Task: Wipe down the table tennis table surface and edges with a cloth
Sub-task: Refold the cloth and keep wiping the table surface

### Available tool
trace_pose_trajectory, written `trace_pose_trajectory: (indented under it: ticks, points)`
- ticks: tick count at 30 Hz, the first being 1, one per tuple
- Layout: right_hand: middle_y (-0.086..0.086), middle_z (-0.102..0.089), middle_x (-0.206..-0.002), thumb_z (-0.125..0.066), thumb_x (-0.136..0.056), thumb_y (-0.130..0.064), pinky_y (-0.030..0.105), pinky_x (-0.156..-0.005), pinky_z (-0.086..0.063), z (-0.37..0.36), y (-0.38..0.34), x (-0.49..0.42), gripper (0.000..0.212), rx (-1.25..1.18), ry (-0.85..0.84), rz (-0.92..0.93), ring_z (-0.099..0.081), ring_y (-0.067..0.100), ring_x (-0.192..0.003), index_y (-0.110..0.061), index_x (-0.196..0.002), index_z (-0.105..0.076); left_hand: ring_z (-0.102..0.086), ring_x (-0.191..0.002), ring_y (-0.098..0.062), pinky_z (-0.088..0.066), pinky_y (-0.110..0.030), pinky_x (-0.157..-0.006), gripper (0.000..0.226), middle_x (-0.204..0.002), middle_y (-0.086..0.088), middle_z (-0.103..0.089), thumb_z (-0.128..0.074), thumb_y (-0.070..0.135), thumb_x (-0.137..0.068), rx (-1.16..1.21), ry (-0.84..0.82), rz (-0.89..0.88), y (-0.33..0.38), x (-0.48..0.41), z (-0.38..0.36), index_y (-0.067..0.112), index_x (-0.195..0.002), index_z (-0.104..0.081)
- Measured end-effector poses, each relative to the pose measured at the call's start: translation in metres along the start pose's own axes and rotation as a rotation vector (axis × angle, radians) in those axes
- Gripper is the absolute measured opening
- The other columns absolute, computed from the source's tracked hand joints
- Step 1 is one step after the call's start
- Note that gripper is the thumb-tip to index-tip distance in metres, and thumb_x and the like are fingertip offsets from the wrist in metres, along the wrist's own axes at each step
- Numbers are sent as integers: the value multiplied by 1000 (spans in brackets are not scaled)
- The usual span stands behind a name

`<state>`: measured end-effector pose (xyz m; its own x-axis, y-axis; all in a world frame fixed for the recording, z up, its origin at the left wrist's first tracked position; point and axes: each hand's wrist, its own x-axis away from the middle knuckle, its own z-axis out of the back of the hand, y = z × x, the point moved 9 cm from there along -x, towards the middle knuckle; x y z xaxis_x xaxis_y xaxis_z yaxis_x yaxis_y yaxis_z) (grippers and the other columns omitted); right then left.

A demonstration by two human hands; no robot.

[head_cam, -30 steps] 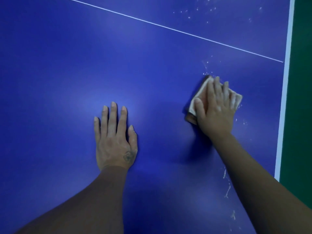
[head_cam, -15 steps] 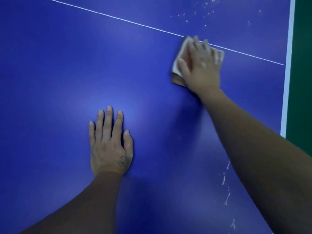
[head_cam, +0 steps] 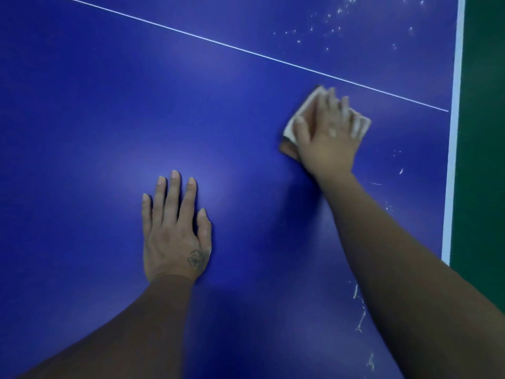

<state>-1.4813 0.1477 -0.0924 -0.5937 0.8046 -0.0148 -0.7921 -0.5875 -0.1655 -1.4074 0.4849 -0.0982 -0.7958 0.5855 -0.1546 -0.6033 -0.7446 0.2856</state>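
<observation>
Head view: right hand, fingers extended, presses the folded cloth flat on the blue worktop, just near of the white line, towards the right edge. Left hand rests flat, fingers straight, nearer and further left.

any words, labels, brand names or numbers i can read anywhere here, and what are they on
None can be read.
The table shows only a thin white line and a white edge stripe, no print.
The cloth under the right hand is blurred, with no label visible.
The tattoo on the left hand is too small to read.
</observation>
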Motion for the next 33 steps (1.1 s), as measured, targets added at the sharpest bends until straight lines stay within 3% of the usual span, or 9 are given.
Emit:
trace_pose_trajectory:
  ticks: [3, 6, 8, 12, 16, 22, 26, 28, 33]
  points:
    - [-8, -20, -178, -34, -107, -64, 54, -133, -6, -9, -35, 19, 74, -27, -21, 197, -11, 22, -167, -27, -170, -27, -23, -167, -33, -14, -58, -136, 58, -177, -13, -33, -44, 32, -111, 1, 15, -1, 1, 1, 1, 11, -165, -46]
    - [-10, -23, -178, -36, -107, -63, 56, -132, -12, -6, -9, 26, 71, -18, -21, 289, -15, 22, -166, -28, -169, -31, -23, -167, -32, -14, -58, -136, 58, -177, -13, -33, -44, 32, -112, 3, 11, -5, 1, 0, 2, 11, -165, -45]
    - [-10, -24, -177, -39, -106, -62, 55, -133, -10, 0, 35, 23, 70, -10, -10, 212, -16, 22, -166, -29, -168, -33, -21, -168, -32, -13, -58, -136, 59, -177, -12, -32, -42, 34, -112, 4, -4, 4, 1, -1, 1, 11, -166, -45]
    - [-7, -16, -179, -29, -105, -66, 56, -133, -5, 15, 138, 33, 76, -26, -6, -160, -9, 24, -167, -29, -171, -24, -21, -168, -32, -11, -56, -136, 60, -178, -12, -31, -40, 35, -111, 3, -19, 10, 2, 0, 4, 12, -166, -44]
    - [-1, -18, -179, -30, -105, -64, 57, -132, -5, 22, 132, 53, 78, -18, 38, -324, -11, 27, -166, -24, -171, -24, -17, -169, -29, -8, -54, -137, 61, -179, -11, -29, -38, 38, -112, 7, -38, 7, 3, 0, 5, 13, -167, -42]
    - [-8, -21, -178, -37, -105, -64, 55, -133, -7, 4, 9, 90, 74, -26, -20, 75, -12, 23, -166, -29, -170, -28, -16, -169, -27, -8, -52, -137, 61, -179, -9, -28, -34, 41, -112, -1, -43, -1, 2, 3, 4, 15, -168, -41]
    - [-9, -25, -177, -39, -107, -63, 54, -132, -12, 5, 24, 124, 70, -42, -29, 294, -17, 22, -166, -28, -168, -34, -23, -167, -30, -11, -51, -137, 56, -175, -12, -37, -41, 33, -112, 48, -29, -1, 3, 7, 8, 9, -162, -50]
    - [-8, -28, -176, -41, -106, -62, 58, -131, -15, 13, 79, 125, 68, -34, -11, 216, -21, 24, -165, -28, -166, -39, -29, -165, -34, -16, -52, -136, 51, -171, -14, -44, -45, 26, -112, 80, -13, -1, 4, 16, 11, 5, -157, -56]
    - [-2, -20, -179, -31, -106, -63, 60, -131, -11, 34, 219, 134, 74, 3, -19, -195, -15, 29, -165, -25, -170, -26, -31, -163, -40, -21, -58, -134, 52, -171, -18, -42, -49, 25, -109, 92, -46, 8, 37, 72, 14, 4, -156, -56]
